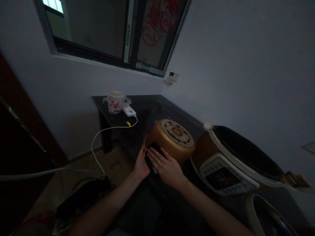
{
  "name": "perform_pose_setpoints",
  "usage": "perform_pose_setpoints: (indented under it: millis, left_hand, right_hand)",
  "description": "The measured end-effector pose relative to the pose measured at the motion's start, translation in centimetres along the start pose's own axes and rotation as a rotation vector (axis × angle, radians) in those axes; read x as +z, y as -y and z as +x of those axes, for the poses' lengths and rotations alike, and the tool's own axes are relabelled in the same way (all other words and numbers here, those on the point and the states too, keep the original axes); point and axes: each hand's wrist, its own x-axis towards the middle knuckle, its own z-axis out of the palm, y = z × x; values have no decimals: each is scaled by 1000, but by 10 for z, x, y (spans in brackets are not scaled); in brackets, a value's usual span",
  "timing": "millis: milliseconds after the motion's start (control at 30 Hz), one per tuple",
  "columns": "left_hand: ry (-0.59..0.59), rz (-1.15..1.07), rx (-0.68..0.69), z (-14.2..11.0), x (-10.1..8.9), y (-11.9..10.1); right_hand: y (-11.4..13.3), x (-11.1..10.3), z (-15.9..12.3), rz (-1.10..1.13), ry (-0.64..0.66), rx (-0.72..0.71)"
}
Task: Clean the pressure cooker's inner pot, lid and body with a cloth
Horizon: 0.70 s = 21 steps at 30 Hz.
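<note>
A gold cooker inner pot [167,141] lies tipped on its side over the dark table, its stained round base turned up and away from me. My left hand [142,165] grips the pot near its rim, the fingers partly hidden behind it. My right hand [168,167], fingers stretched and close together, presses a black cloth-like piece [155,147] against the pot's side. Dim light leaves the exact kind of that black piece unclear. Right of the pot stands an electric cooker [226,177] with a button panel and its top uncovered.
A cooker lid [268,216] sits at the lower right. On the far end of the dark table [150,103] are a cup in plastic wrap [115,102] and a white device [129,110] with a cable hanging down. A black bag [83,196] is on the floor at left.
</note>
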Motion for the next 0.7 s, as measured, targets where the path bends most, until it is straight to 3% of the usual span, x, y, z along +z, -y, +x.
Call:
perform_pose_setpoints:
  millis: [433,567,700]
  left_hand:
    - [152,-34,5,0,6,0]
    - [269,-47,17,-1,9,3]
    - [265,-40,29,-2,12,4]
  right_hand:
    - [-9,-8,10,-71,-111,120]
    - [-22,-22,23,-114,-192,248]
    - [-28,-29,33,-145,-231,362]
